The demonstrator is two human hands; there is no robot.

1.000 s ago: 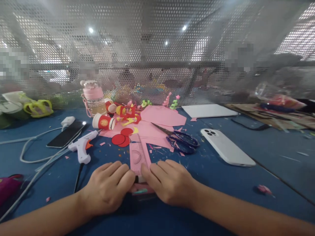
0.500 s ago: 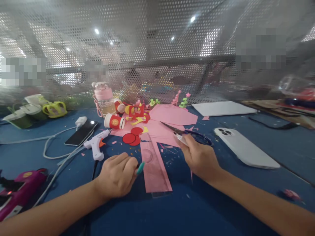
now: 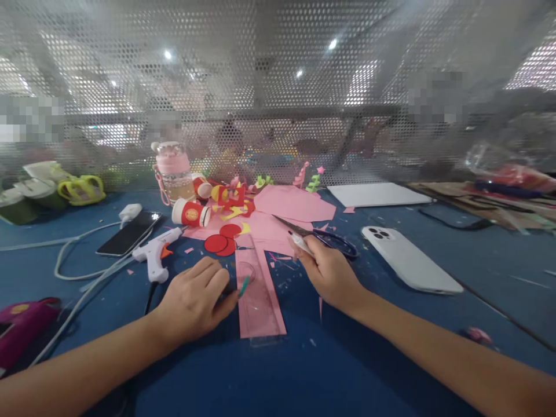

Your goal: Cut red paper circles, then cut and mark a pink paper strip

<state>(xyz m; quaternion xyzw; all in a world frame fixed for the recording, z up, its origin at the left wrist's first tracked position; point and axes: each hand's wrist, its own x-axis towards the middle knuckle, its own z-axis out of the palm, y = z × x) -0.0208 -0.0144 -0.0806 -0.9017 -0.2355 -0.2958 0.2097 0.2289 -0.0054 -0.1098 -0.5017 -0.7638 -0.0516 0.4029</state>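
My left hand [image 3: 195, 298] is closed in a pinch on a small teal piece [image 3: 244, 286] that looks like a pen cap, left of a pink paper strip [image 3: 273, 321]. A clear plastic ruler [image 3: 254, 301] with a protractor arc lies along that strip. In my right hand [image 3: 332, 275] is a white pen [image 3: 300, 243], its dark tip pointing up and left. Just behind that hand, dark-blue-handled scissors [image 3: 336, 242] lie on pink paper [image 3: 295, 202]. Red paper circles [image 3: 216, 243] sit beyond the strip's left side.
A white glue gun [image 3: 154, 252], a black phone [image 3: 130, 233] and white cables are at left, near a purple tool [image 3: 28, 327]. Behind stand a red paper cup [image 3: 191, 213] and a bottle [image 3: 174, 174]. A white phone [image 3: 410, 258] and white sheet [image 3: 377, 194] lie at right.
The view has shifted slightly, so the table's things appear further left. The teal piece now shows at my left thumb tip, and those fingers have loosened a little. The pen stays in my right hand.
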